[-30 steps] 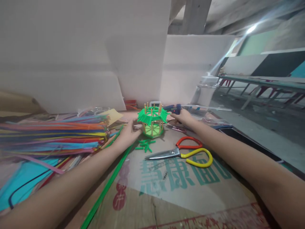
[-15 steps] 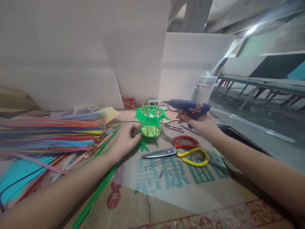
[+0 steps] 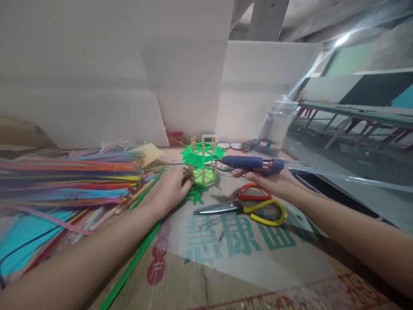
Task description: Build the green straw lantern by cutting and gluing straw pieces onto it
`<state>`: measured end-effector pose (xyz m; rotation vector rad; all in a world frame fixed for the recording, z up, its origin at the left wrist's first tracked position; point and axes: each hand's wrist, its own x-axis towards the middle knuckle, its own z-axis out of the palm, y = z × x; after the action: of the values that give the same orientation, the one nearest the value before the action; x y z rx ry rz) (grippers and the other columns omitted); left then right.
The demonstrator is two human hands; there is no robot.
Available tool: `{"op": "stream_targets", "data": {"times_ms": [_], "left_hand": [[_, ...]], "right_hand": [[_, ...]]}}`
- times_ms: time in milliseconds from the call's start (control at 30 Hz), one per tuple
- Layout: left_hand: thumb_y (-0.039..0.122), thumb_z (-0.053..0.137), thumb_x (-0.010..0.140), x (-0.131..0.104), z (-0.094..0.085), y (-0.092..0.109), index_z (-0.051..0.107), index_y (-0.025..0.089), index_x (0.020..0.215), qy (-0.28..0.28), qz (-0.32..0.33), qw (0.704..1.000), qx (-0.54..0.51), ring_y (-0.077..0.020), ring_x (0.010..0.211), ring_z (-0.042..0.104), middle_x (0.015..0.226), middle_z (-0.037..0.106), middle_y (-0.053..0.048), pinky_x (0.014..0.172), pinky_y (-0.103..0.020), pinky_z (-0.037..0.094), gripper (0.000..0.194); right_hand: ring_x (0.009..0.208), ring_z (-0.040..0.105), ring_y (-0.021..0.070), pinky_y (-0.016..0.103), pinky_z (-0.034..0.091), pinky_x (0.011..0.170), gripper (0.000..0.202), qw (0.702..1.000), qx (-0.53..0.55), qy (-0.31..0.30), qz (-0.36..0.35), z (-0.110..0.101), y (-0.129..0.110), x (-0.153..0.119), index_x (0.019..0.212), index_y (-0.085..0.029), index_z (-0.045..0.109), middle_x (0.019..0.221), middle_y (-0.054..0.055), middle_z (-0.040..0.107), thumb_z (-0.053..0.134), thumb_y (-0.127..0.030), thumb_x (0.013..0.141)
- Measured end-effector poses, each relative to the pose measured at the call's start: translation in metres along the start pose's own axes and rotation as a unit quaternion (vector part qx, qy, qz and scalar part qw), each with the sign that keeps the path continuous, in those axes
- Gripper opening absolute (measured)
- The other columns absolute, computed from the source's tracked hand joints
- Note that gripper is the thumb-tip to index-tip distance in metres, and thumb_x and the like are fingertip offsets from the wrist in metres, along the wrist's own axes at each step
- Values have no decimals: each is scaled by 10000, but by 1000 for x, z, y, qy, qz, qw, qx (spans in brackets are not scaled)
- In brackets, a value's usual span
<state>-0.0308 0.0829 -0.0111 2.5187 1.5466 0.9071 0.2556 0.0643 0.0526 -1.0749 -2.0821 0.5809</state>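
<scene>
A small green model pavilion (image 3: 206, 177) stands on the table, with thin wooden sticks as posts and a fringed green roof. My left hand (image 3: 174, 187) is at its left side, fingers curled at the edge of the base; the fingertips are partly hidden. In my right hand (image 3: 267, 181) is a blue glue gun (image 3: 243, 162), pointing left, its nozzle at the right edge of the roof. Short green pieces (image 3: 196, 196) lie just in front of the base. Nearby are scissors (image 3: 222, 207) with one red and one yellow handle.
Bundles of coloured pipe cleaners (image 3: 71, 176) cover the left side, and long green strips (image 3: 135, 262) run under my left forearm. A clear bottle (image 3: 280, 125) stands at back right, with a dark phone-like slab (image 3: 335, 193) beside my right forearm. White boards (image 3: 190, 77) rise behind.
My right hand has lowered the glue gun, bringing its nozzle to the roof's right edge. The pavilion appears turned, showing a different side of the roof. My left hand stays beside it.
</scene>
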Motion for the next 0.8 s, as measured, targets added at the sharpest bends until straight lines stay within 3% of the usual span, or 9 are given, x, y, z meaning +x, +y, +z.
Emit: {"op": "stream_targets", "data": {"times_ms": [133,267,400,567,800], "left_hand": [[255,490,898,-1,-2,1,632,201,865,-39,-2,998,44,-253,893,645,931,710,-86,793,-345,462,155],[264,477,912,0,-2,4,628,193,831,-38,-7,996,75,-268,881,643,920,710,-108,774,-351,455,185],[268,470,909,0,-1,5,640,188,820,-27,1,997,76,-269,831,632,880,707,-111,729,-350,443,208],[271,473,905,-1,-3,8,646,192,822,-38,12,994,99,-268,815,630,887,710,-109,709,-346,427,207],[264,478,904,-1,-4,10,648,191,858,-43,8,994,99,-286,884,644,935,719,-121,757,-363,444,190]], "right_hand": [[741,704,246,390,589,726,329,1000,-10,-3,-3,2,-7,-1,754,-204,679,779,76,743,646,-527,813],[626,667,209,341,579,630,353,1000,-9,11,12,5,-8,0,692,-219,624,657,41,698,656,-558,782],[726,678,247,379,574,718,361,999,-42,26,-14,7,-5,2,694,-239,641,669,36,685,671,-594,749],[944,683,315,462,561,860,442,999,-22,23,-39,11,-6,4,904,-238,718,823,70,735,645,-648,752],[1069,668,338,491,544,945,469,999,-12,19,-42,11,-5,4,1068,-260,729,925,81,758,670,-611,763]]}}
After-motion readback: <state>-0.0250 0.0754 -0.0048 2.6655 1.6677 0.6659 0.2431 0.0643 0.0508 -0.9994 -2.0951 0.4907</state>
